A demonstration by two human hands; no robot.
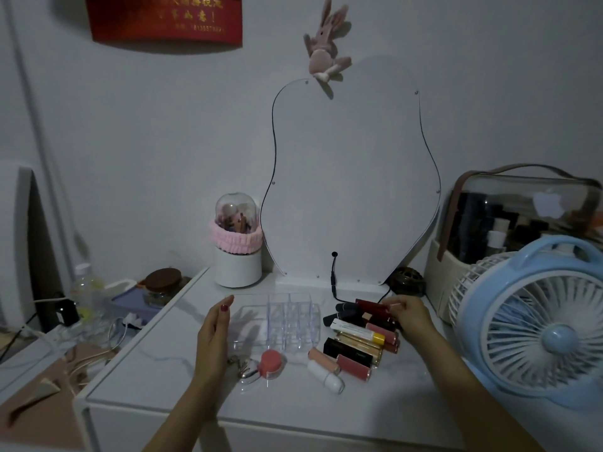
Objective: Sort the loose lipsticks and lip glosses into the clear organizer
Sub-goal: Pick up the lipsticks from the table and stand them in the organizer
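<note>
White apple logo (548, 203) on clear case (509, 223)

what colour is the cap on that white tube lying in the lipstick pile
Yellow. The white tube has a yellow cap at its right end, clearest in the head view.

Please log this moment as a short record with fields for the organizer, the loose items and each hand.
organizer: clear organizer on white table, compartments look empty
loose items: pile of lipsticks and glosses right of the organizer
left hand: open beside organizer, holding nothing
right hand: pinching dark red lipstick at the pile's far end
</note>
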